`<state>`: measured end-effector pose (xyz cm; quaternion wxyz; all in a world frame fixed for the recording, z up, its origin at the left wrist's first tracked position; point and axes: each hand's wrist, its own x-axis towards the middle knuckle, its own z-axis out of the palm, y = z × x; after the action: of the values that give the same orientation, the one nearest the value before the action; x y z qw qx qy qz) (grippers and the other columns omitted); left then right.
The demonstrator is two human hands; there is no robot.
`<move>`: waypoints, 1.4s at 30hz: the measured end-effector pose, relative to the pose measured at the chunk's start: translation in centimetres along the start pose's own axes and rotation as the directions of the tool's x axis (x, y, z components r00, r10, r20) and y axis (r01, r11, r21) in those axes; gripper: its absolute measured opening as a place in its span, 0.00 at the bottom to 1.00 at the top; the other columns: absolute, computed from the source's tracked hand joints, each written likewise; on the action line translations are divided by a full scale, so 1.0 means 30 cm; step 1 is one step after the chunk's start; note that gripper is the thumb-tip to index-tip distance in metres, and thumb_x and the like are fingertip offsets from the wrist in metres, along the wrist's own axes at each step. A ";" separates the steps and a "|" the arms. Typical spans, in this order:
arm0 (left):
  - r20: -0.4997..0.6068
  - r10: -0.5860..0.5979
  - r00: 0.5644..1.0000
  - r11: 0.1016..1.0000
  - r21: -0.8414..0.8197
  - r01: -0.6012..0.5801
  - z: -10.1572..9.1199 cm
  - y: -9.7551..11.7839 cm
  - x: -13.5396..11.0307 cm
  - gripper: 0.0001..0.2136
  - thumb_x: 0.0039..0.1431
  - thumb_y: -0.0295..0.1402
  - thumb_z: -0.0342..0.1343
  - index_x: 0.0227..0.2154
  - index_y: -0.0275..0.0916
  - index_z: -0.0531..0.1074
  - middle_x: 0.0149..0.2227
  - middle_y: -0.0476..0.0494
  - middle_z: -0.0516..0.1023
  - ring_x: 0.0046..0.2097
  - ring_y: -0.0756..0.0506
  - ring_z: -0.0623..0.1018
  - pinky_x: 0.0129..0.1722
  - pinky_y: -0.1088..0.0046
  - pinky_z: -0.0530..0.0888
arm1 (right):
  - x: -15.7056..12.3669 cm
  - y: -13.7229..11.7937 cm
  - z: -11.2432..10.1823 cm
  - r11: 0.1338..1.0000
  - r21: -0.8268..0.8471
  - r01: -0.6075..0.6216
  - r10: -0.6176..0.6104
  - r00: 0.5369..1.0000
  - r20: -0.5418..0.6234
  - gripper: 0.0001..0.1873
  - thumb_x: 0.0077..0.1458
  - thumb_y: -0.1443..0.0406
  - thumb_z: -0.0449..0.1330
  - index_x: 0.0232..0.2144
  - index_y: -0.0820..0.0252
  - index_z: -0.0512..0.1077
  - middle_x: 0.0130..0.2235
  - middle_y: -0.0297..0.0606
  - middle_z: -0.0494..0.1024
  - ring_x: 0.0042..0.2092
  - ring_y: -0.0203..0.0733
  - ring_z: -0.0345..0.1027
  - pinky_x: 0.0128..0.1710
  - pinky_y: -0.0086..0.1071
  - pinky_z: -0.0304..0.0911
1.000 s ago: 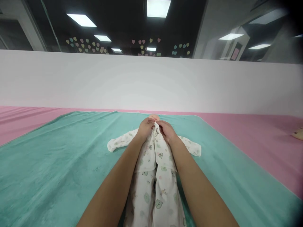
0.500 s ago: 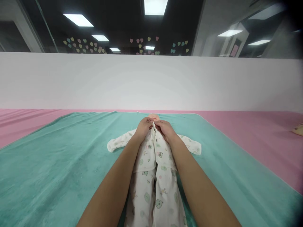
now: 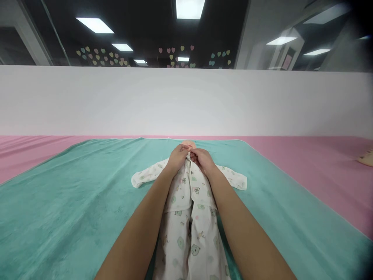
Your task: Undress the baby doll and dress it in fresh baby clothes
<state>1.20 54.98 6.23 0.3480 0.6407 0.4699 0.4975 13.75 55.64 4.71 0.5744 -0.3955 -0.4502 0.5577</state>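
A baby doll (image 3: 189, 143) lies on its back, only the top of its head showing past my fingers. It wears a white baby jacket (image 3: 180, 194) printed with small animals, sleeves spread to both sides, and matching trousers (image 3: 201, 241). My left hand (image 3: 178, 157) and my right hand (image 3: 203, 158) meet at the neck of the jacket, fingers closed in a pinch on its collar edges. Below them the front edges run down side by side, with a snap button (image 3: 191, 172) visible. Fingertips partly hide the collar.
The doll rests on a teal blanket (image 3: 87, 202) over a pink sheet (image 3: 314, 171). A low white wall (image 3: 186, 101) stands behind, with dark glass above it. At the right edge a beige object (image 3: 366, 158) is partly in view.
Both hands stay at the collar with only slight finger movement; the raised collar tip between them sits a little lower. The doll has not moved.
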 end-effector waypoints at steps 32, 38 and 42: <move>0.073 0.056 0.996 0.967 -0.251 -0.036 -0.007 -0.002 -0.016 0.18 0.40 0.22 0.51 0.38 0.38 0.66 0.31 0.50 0.72 0.31 0.53 0.72 0.32 0.77 0.67 | 0.011 0.010 0.003 0.991 -0.134 0.023 -0.029 0.999 -0.044 0.08 0.38 0.64 0.58 0.21 0.62 0.63 0.17 0.29 0.64 0.17 0.26 0.51 0.16 0.24 0.45; 0.055 0.062 0.997 0.975 -0.217 -0.048 -0.006 -0.010 -0.012 0.15 0.42 0.24 0.51 0.37 0.37 0.68 0.33 0.49 0.72 0.32 0.53 0.71 0.33 0.78 0.66 | 0.005 -0.002 0.007 0.993 -0.117 0.008 -0.012 0.999 -0.033 0.07 0.38 0.65 0.57 0.19 0.62 0.62 0.16 0.30 0.63 0.17 0.27 0.52 0.15 0.24 0.45; 0.011 0.040 0.999 0.989 -0.145 -0.038 0.001 -0.013 -0.005 0.13 0.43 0.24 0.52 0.36 0.37 0.69 0.32 0.48 0.73 0.34 0.51 0.73 0.36 0.75 0.67 | 0.007 0.000 0.006 0.994 -0.108 -0.002 -0.003 0.999 -0.048 0.07 0.37 0.65 0.57 0.18 0.63 0.62 0.16 0.31 0.64 0.17 0.27 0.52 0.15 0.24 0.45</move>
<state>1.13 54.97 5.83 0.3871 0.6262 0.4173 0.5328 13.56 55.84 4.77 0.5628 -0.4391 -0.4661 0.5227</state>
